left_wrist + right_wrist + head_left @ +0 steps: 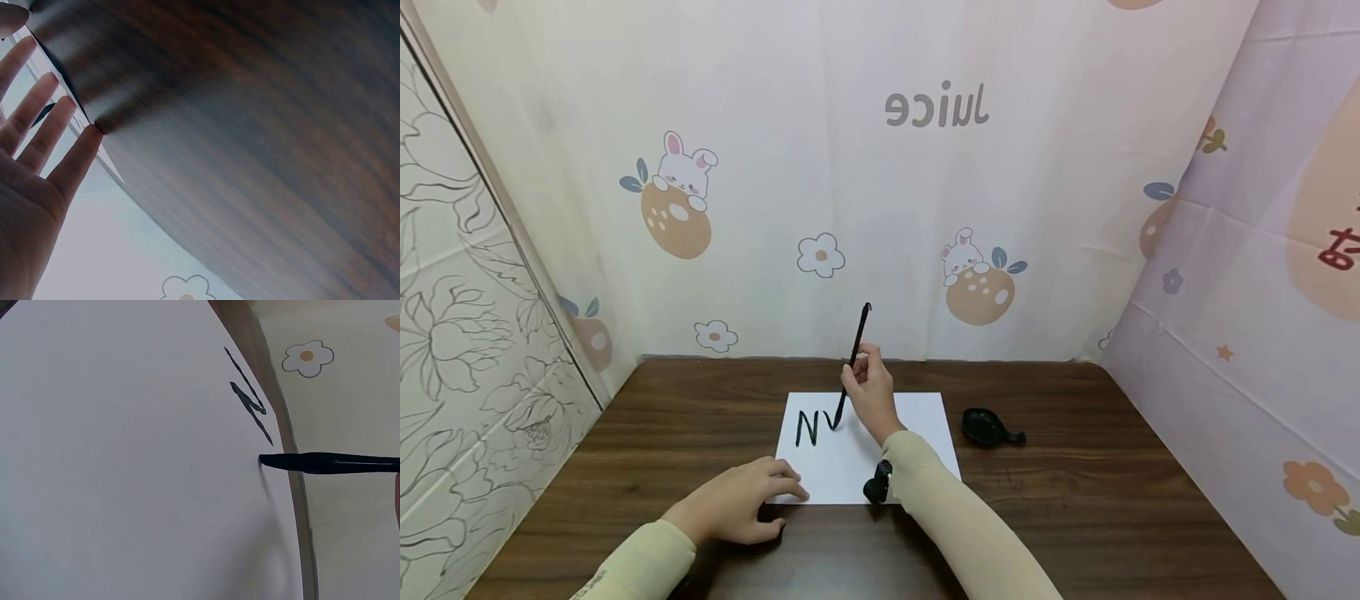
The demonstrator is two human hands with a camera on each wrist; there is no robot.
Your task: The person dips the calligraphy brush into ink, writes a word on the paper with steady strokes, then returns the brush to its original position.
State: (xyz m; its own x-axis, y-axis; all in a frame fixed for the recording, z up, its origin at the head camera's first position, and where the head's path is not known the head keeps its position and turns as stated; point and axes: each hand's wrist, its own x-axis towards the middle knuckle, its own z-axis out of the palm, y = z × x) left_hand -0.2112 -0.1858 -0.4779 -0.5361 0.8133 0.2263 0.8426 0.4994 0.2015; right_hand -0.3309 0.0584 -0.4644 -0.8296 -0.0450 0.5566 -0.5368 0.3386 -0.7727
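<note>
Between the thumb and fingers of my right hand (872, 396) is a black ink brush (858, 333), held steeply with its tip down at the white paper (850, 479). A black letter N (807, 428) is painted at the paper's left, and a short slanted stroke (828, 417) leads to the brush tip. In the right wrist view the dark brush tip (275, 461) meets the sheet just past a zigzag of ink (247, 403). My left hand (741, 502) lies at the sheet's near left corner, fingers extended onto it; its spread fingers (78, 156) show in the left wrist view.
A black gourd-shaped dish (985, 427) lies on the dark wooden table (1075, 500) to the right of the paper. A black wrist camera (877, 483) sits at the right cuff. Printed curtains (760, 167) stand behind the table and along its sides.
</note>
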